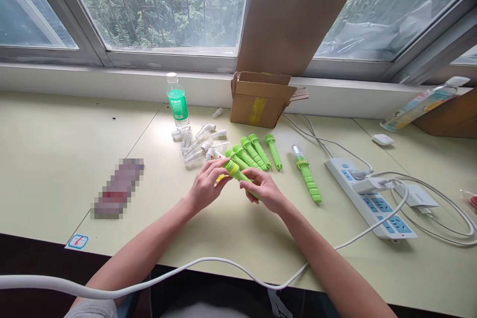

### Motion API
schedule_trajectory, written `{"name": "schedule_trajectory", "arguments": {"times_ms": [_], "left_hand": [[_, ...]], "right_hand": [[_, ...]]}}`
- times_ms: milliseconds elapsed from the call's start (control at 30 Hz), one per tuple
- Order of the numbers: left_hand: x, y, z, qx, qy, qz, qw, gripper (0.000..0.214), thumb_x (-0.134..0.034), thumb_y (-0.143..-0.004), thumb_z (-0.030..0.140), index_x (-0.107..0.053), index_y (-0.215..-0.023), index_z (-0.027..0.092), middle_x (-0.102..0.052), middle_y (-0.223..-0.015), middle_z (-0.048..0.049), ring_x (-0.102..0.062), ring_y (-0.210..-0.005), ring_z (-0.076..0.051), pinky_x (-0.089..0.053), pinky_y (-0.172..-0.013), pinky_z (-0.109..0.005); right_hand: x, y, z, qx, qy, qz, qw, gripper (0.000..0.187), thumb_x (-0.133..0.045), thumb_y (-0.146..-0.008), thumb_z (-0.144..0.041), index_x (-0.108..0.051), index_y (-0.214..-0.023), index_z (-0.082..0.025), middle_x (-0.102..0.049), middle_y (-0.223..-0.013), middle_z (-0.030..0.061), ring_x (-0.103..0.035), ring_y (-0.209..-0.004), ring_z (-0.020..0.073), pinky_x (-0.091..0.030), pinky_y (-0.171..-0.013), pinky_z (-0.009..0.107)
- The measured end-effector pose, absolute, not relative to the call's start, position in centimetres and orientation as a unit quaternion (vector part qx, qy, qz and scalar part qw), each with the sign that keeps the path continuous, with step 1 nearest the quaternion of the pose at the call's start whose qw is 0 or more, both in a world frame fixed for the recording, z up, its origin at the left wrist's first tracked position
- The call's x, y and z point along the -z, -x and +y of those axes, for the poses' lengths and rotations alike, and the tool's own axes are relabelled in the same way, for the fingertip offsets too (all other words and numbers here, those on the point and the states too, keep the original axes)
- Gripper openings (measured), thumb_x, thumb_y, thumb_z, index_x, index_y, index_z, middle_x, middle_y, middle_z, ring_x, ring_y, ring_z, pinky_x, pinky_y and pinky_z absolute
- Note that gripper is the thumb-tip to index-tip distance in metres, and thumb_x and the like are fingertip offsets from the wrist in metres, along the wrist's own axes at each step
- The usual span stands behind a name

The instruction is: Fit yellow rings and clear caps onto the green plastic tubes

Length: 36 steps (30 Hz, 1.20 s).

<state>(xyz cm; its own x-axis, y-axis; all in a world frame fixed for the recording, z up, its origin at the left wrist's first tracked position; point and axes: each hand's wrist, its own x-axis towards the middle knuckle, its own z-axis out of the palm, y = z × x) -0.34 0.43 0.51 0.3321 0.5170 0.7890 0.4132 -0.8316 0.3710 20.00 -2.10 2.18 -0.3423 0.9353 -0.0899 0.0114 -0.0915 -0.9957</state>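
Head view. One green handle (239,175), yellow-ringed, above the table (55,159) between front and back edges: your left hand (204,184) pinches the ringed end, your right hand (266,191) grips the body. Nearer the back edge: clear plastic pieces (203,132), bottle (178,104), cardboard box (261,104).

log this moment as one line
left fingers: green tube, ringed end | right fingers: toward its other end | clear parts: beyond left fingers

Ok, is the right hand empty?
No, the right hand holds a green tube whose yellow-ringed end meets the left hand.
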Motion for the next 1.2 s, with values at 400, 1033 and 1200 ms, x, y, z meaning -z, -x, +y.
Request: {"name": "schedule_trajectory", "arguments": {"times_ms": [400, 1033, 1200], "left_hand": [[-0.2, 0.1, 0.4, -0.495, -0.817, 0.289, 0.068, 0.013, -0.061, -0.085, 0.014, -0.054, -0.094, 0.019, -0.063, -0.122, -0.0111, -0.058, -0.113, -0.022, -0.055, -0.088, -0.042], [-0.9, 0.2, 0.2, -0.484, -0.831, 0.266, 0.072, 0.023, -0.069, -0.080, 0.022, -0.055, -0.099, 0.018, -0.062, -0.123, -0.0143, -0.058, -0.114, -0.025, -0.054, -0.090, -0.045], [-0.7, 0.0, 0.2, -0.490, -0.822, 0.283, 0.068, 0.014, -0.060, -0.085, 0.015, -0.055, -0.097, 0.019, -0.063, -0.122, -0.0129, -0.059, -0.112, -0.023, -0.055, -0.088, -0.043]], "right_hand": [[-2.4, -20.2, -2.1, -0.641, 0.415, -0.544, 0.348, 0.031, -0.065, -0.080, -0.049, -0.059, -0.088, -0.019, -0.062, -0.066, -0.0002, -0.037, -0.036, 0.0058, -0.024, -0.034, 0.022], [-2.9, -20.3, -2.2, -0.651, 0.388, -0.560, 0.335, 0.039, -0.054, -0.087, -0.052, -0.060, -0.075, -0.016, -0.056, -0.064, 0.0012, -0.047, -0.047, 0.0086, -0.034, -0.042, 0.022], [-2.4, -20.0, -2.3, -0.665, 0.426, -0.519, 0.328, 0.036, -0.070, -0.076, -0.045, -0.053, -0.097, -0.021, -0.060, -0.064, -0.0025, -0.038, -0.036, 0.0063, -0.024, -0.031, 0.019]]}}
